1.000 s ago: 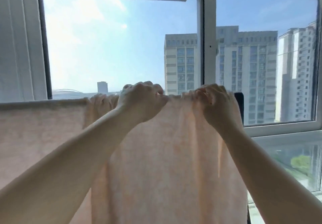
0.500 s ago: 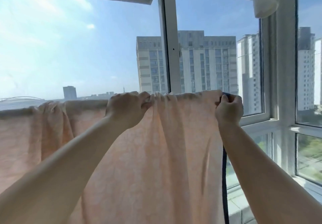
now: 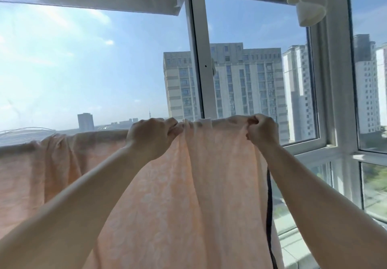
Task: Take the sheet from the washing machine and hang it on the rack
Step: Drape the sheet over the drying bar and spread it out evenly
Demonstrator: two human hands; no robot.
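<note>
Both hands, left hand point(image 3: 151, 138) and right hand point(image 3: 262, 130), fingers closed on sheet point(image 3: 188, 195) top edge | step: spread evenly rightward along rack, avoiding bunching

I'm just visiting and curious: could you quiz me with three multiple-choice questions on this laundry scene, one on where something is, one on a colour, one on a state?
1. Where is the sheet?
A. On the floor
B. Draped over a rail before the window
C. In a basket

2. What colour is the sheet?
A. Peach
B. Green
C. Black

3. What are the hands doing?
A. Hanging free
B. Only the left hand grips
C. Left hand and right hand both pinch the sheet's top edge

Answers: 1 B, it hangs in front of the glass. 2 A, pale orange-pink cloth. 3 C, both fists close on bunched fabric.
</note>
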